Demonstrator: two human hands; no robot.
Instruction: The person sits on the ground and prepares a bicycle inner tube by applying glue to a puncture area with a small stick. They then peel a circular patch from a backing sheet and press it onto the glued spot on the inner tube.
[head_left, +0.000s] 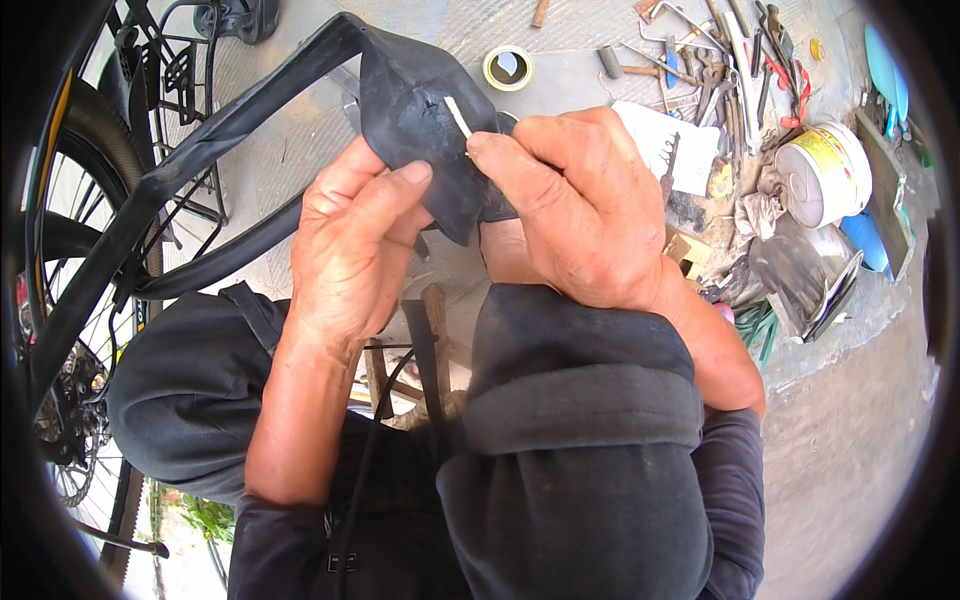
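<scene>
A black rubber inner tube (385, 112) is spread out in front of me, its long band running off to the left past the bicycle. My left hand (350, 235) grips its lower edge, thumb on top and fingers beneath. A darker, roughened spot shows on the rubber near the middle. Between the thumb and fingers of my right hand (585, 205) is a thin pale stick (457, 115), its free end over that spot. Whether the tip touches the rubber, I cannot tell. My right hand hides part of the tube's right side.
Beyond the tube stands an open round tin (508, 68). Several hand tools (710, 65) lie at the upper right, by a white sheet of paper (680, 150) and a white bucket (825, 175). A bicycle wheel (85, 190) is close on the left.
</scene>
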